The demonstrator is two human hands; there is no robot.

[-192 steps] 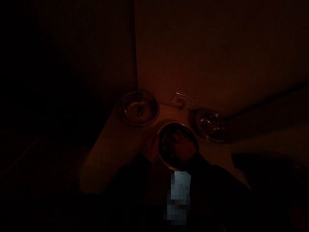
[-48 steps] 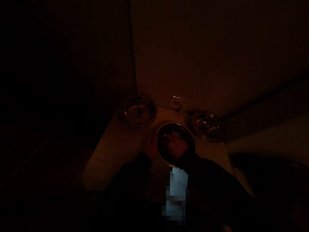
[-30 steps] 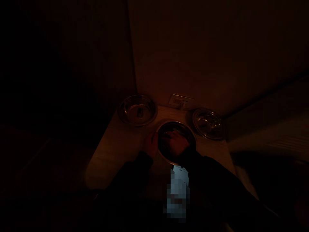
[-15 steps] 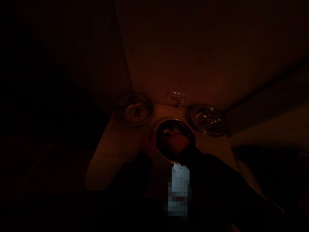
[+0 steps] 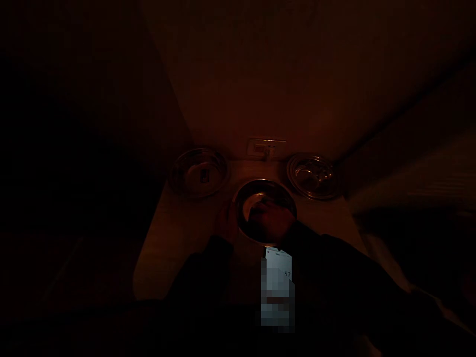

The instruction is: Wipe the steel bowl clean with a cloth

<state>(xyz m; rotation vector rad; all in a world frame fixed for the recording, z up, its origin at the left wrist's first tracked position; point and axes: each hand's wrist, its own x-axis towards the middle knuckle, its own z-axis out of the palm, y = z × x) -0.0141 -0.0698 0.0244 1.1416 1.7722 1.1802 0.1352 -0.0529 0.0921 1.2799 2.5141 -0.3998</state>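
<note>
The scene is very dark. A round metal bowl [image 5: 266,181] sits in the middle of a small wooden table. My left hand [image 5: 225,223] lies against the bowl's left side, its fingers closed at the rim. My right hand [image 5: 275,218] reaches into the bowl from the right, its fingers curled downward near the bottom. What those fingers hold, if anything, is hidden in shadow. A pale glint shows on the bowl's inside, left of the right hand. In front of the bowl, a lit phone screen [image 5: 278,263] glows, partly pixelated.
On the wooden table [image 5: 159,263], another metal bowl [image 5: 178,186] with a small dark rectangular item [image 5: 204,175] stands at the back left. A third metal dish [image 5: 312,196] with shiny contents is at the back right. Behind is a wall socket plate [image 5: 266,147].
The view has shifted slightly, and the scene looks dimmer. My right hand has moved a little inside the bowl, and more of the bowl's bright inside shows. My left hand stays at the rim.
</note>
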